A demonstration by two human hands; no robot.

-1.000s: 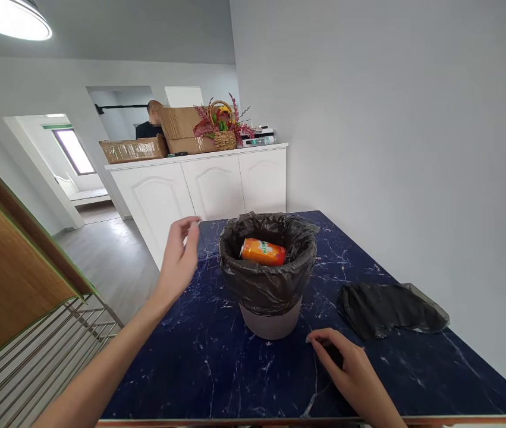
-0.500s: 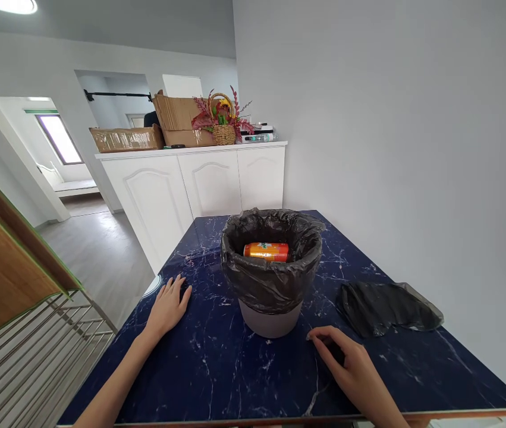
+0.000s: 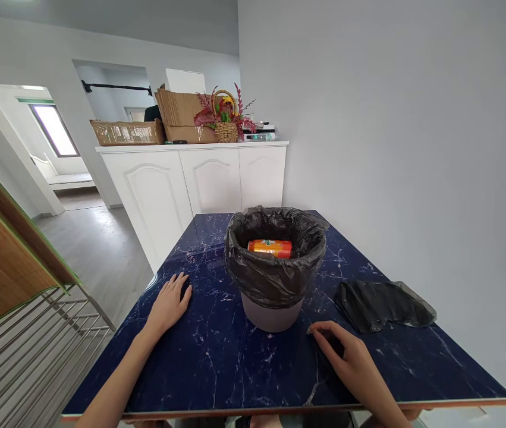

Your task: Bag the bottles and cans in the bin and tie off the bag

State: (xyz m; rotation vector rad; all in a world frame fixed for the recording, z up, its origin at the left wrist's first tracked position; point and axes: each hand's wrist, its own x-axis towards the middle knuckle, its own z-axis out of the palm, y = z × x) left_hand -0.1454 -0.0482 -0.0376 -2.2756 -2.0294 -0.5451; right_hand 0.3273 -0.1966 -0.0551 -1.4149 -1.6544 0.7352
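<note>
A trash can with a black bag liner folded over its rim stands on the dark blue marbled table. Inside it, an orange and red drink can lies on its side near the top. My left hand rests flat on the table to the left of the trash can, fingers spread. On the other side, my right hand lies by the can's base, thumb and fingers pinched together. Whatever sits at those fingertips is too small to make out. Beyond this hand lies a flattened black plastic bag.
A white cabinet stands past the table's far edge, carrying cardboard boxes, a flower basket and a plastic bottle. A metal rack is at the left. The wall runs along the right.
The view has shifted slightly, so more of the table's front edge shows. Both hands, the trash can and the black bag keep their places.
</note>
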